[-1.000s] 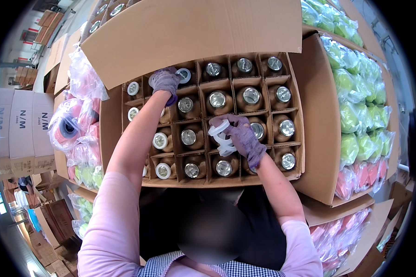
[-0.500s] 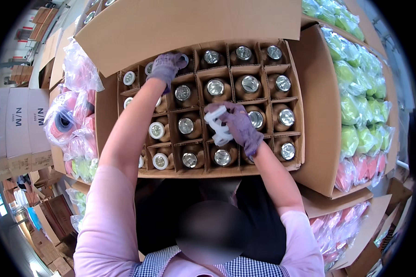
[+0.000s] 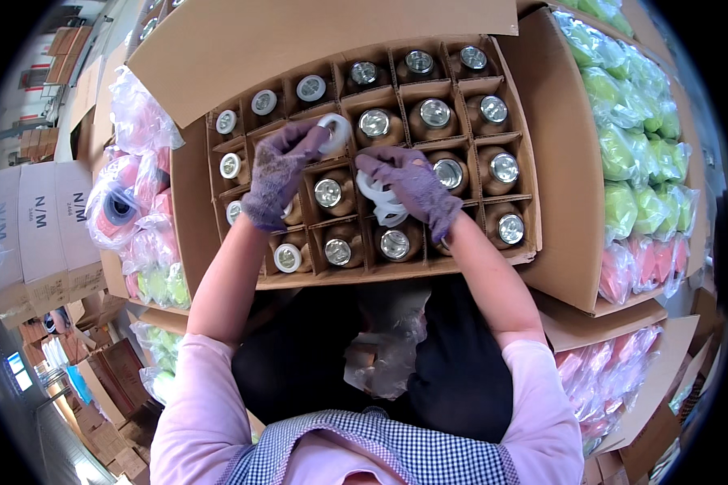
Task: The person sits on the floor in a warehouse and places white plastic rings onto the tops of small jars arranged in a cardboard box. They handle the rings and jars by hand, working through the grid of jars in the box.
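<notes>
A divided cardboard carton (image 3: 429,275) holds rows of shiny-topped bottles (image 3: 434,114), one to a compartment. Bottles toward the left, such as the one in the back row (image 3: 310,88), wear a white ring around the top; those in the middle and right show bare silvery tops. My gloved left hand (image 3: 279,170) pinches a single white plastic ring (image 3: 336,133) over the second row. Close beside it, my gloved right hand (image 3: 416,187) is closed on several more white rings (image 3: 383,200), above the carton's middle. Both hands partly cover bottles beneath them.
A raised carton flap (image 3: 323,48) stands along the far side. At right, an open box (image 3: 558,162) has green and pink bagged items (image 3: 623,210). More pink bagged items (image 3: 129,186) sit at left, with stacked cartons (image 3: 36,218) beyond. Clear plastic (image 3: 388,347) lies between my legs.
My left hand has come back from the back row to beside my right hand and now holds a ring. The back-row bottle it covered shows a white ring. The view has shifted slightly.
</notes>
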`<state>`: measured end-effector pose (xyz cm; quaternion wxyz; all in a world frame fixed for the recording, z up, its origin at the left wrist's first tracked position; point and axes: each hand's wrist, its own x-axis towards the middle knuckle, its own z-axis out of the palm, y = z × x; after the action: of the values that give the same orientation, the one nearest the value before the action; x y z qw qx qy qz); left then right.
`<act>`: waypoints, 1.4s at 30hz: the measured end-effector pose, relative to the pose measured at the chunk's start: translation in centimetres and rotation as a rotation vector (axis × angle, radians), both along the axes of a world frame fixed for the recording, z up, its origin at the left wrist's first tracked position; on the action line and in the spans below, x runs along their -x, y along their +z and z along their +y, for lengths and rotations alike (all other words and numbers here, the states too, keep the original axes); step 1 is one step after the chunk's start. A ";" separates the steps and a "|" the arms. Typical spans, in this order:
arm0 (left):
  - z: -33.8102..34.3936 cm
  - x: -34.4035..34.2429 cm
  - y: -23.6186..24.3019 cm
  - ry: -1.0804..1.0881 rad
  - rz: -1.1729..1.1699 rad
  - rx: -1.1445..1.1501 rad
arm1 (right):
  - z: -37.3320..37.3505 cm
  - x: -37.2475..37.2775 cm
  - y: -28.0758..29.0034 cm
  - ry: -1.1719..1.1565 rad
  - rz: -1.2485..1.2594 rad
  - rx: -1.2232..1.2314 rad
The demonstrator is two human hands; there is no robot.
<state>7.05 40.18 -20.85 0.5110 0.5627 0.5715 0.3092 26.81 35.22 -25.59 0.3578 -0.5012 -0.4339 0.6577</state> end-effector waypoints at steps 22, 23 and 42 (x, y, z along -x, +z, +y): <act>5.2 5.7 -6.9 -0.411 0.489 -0.324 | -0.7 -1.9 -0.5 -0.135 0.211 0.056; 5.6 5.9 -7.0 -0.423 0.526 -0.414 | -0.6 -1.9 -0.3 -0.135 0.191 0.060; 4.1 3.1 -7.0 -0.539 1.074 -0.521 | -0.4 -1.0 -1.8 -0.113 0.145 0.022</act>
<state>3.92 44.23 -27.82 0.0612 0.8678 0.4925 -0.0254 27.82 34.80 -27.38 0.4194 -0.4798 -0.3703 0.6758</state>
